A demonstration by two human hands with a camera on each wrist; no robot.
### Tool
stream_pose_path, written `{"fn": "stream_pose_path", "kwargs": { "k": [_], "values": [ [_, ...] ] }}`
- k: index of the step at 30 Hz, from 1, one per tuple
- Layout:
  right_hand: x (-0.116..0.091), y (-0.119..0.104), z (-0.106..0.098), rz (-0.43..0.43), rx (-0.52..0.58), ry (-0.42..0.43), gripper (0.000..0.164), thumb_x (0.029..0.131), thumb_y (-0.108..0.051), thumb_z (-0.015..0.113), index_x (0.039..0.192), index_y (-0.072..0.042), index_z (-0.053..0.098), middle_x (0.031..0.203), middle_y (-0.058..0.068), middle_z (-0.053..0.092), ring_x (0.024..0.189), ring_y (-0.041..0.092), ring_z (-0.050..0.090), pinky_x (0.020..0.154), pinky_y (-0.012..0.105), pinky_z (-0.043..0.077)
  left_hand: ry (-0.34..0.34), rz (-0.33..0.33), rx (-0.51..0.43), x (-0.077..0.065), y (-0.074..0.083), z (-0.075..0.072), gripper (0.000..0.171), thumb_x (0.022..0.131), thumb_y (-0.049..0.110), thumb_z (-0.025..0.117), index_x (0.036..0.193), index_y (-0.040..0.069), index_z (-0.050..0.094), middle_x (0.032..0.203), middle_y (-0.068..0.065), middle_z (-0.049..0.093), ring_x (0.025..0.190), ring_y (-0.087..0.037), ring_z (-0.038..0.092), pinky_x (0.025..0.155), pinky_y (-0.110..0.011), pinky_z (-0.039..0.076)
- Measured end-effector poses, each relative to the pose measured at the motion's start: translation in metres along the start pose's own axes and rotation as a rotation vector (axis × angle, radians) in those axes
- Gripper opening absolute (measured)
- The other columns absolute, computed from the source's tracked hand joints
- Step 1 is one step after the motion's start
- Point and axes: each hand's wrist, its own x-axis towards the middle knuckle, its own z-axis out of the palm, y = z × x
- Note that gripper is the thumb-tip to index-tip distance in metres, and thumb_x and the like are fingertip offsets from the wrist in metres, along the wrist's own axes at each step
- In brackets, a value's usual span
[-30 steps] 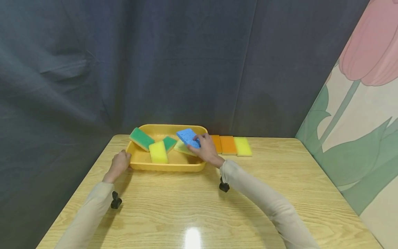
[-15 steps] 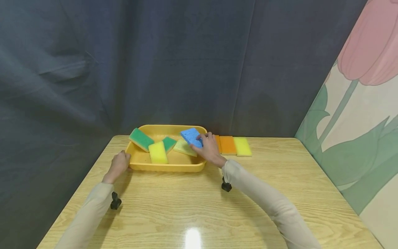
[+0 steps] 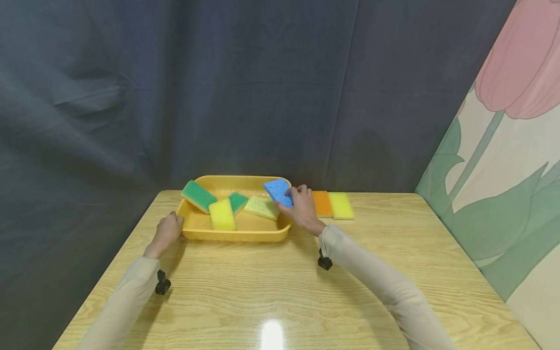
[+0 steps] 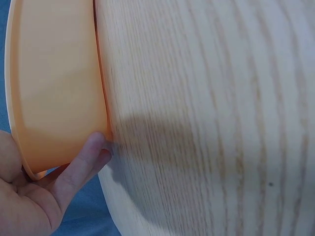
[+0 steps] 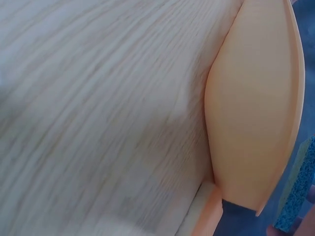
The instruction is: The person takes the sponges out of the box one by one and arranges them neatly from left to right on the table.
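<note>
My left hand (image 3: 169,231) grips the left end of a yellow plastic tub (image 3: 236,236); in the left wrist view its thumb is over the rim and its fingers lie along the outer wall. With my right hand (image 3: 304,209) I pinch a blue sponge (image 3: 277,191) over the tub's right end, tilted. The right wrist view shows just the edge of that blue sponge (image 5: 298,182) and some fingertips. Inside the tub lie a green-topped sponge (image 3: 199,196) leaning on the left wall, a yellow sponge (image 3: 223,214), a smaller-looking green one (image 3: 238,201) and a pale yellow sponge (image 3: 261,207).
Right of the tub, an orange sponge (image 3: 323,203) and a yellow sponge (image 3: 342,205) lie side by side on the wooden table (image 3: 245,291). A dark curtain (image 3: 262,97) hangs behind; a flower-patterned wall (image 3: 516,170) stands at the right.
My right hand has carried the blue sponge rightward toward the tub's right rim, uncovering the pale yellow sponge and covering the nearest orange one. The left hand has stayed on the tub.
</note>
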Motion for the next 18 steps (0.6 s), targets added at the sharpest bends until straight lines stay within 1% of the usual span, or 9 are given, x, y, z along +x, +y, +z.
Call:
{"fn": "stream_pose_path", "kwargs": {
  "k": [5, 10, 14, 18],
  "values": [
    [-0.001, 0.006, -0.007, 0.007, 0.001, 0.013, 0.047, 0.089, -0.045, 0.069, 0.111, -0.004, 0.061, 0.115, 0.019, 0.046, 0.107, 0.034, 0.042, 0.086, 0.042, 0.039, -0.007, -0.015, -0.019, 0.0, 0.001, 0.0, 0.031, 0.099, 0.008, 0.031, 0.095, -0.018, 0.049, 0.077, -0.028, 0.055, 0.065, -0.034, 0.058, 0.057, -0.041, 0.05],
    [-0.001, 0.012, -0.011, 0.01, -0.012, 0.014, 0.049, 0.089, -0.046, 0.069, 0.112, -0.003, 0.061, 0.115, 0.02, 0.046, 0.107, 0.034, 0.042, 0.086, 0.042, 0.038, -0.006, -0.026, -0.015, 0.0, -0.001, 0.0, 0.033, 0.099, 0.009, 0.031, 0.097, -0.018, 0.049, 0.079, -0.031, 0.056, 0.067, -0.037, 0.06, 0.059, -0.043, 0.052],
    [-0.003, 0.017, -0.012, 0.022, -0.022, 0.008, 0.05, 0.089, -0.047, 0.068, 0.113, -0.004, 0.061, 0.115, 0.02, 0.046, 0.105, 0.034, 0.042, 0.085, 0.041, 0.039, -0.011, -0.023, -0.02, 0.0, -0.001, 0.0, 0.033, 0.098, 0.009, 0.03, 0.097, -0.019, 0.049, 0.079, -0.031, 0.056, 0.067, -0.038, 0.061, 0.059, -0.042, 0.052],
    [-0.004, 0.023, -0.015, 0.013, -0.023, 0.013, 0.049, 0.09, -0.047, 0.067, 0.113, -0.004, 0.06, 0.115, 0.02, 0.045, 0.104, 0.034, 0.041, 0.084, 0.042, 0.038, -0.006, -0.012, -0.019, 0.0, -0.001, 0.001, 0.032, 0.099, 0.008, 0.031, 0.096, -0.019, 0.049, 0.077, -0.029, 0.056, 0.065, -0.035, 0.06, 0.057, -0.041, 0.051]
  ]
}}
